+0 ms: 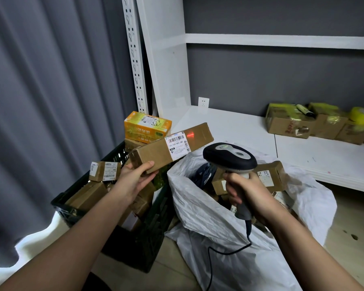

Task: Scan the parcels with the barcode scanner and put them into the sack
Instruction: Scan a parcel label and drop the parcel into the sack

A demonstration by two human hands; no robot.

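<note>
1. Gripping a long cardboard parcel (168, 147) by its near end with my left hand (135, 177), held up over the black crate (105, 227).
2. Right hand (243, 191) is wrapped round the scanner (229, 157) handle; red line lands just right of the label (178, 147).
3. White sack (208, 227) sits open below, boxes inside.

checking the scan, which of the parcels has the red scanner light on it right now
The long brown box held up in the left hand. The red line falls right of its label; the other parcels show no light.
</note>
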